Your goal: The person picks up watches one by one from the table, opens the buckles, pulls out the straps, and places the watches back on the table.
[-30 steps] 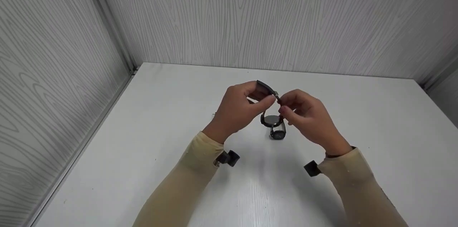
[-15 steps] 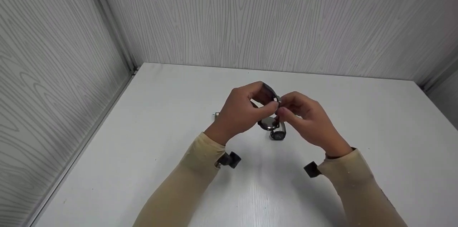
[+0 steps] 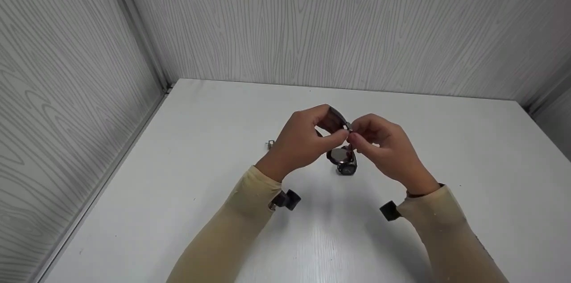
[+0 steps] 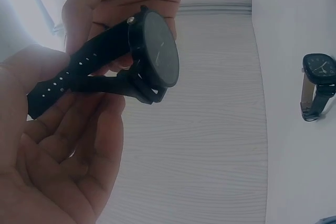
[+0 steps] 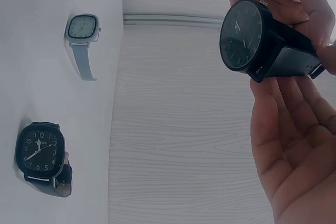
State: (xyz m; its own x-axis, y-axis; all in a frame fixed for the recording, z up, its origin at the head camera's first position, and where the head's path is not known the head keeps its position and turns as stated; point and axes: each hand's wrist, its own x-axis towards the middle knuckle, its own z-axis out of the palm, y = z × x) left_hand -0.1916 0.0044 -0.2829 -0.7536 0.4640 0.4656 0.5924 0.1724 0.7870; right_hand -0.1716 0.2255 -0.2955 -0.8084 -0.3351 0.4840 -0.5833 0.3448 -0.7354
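A round black wristwatch [image 4: 160, 51] is held up above the table between both hands. Its dark dial [image 5: 241, 36] and black strap [image 4: 107, 43] show in the wrist views, with the two strap ends brought together in a loop. My left hand [image 3: 308, 140] pinches the strap between thumb and fingers. From the other side, thumb and fingertips of my right hand [image 3: 384, 147] grip the strap near the buckle. The fingers partly cover the buckle. In the head view the watch case hangs below the fingertips.
A black square-faced watch [image 5: 41, 150] stands on the white table [image 3: 214, 149], just below the hands. Another watch, with a pale dial and light strap [image 5: 83, 27], lies farther left, partly behind my left hand in the head view. Panels enclose the table's back and sides.
Both hands have shifted slightly, the left a little right and down. The fingertips have drawn closer together at the strap. The hanging case has tilted, and more of the pale watch shows.
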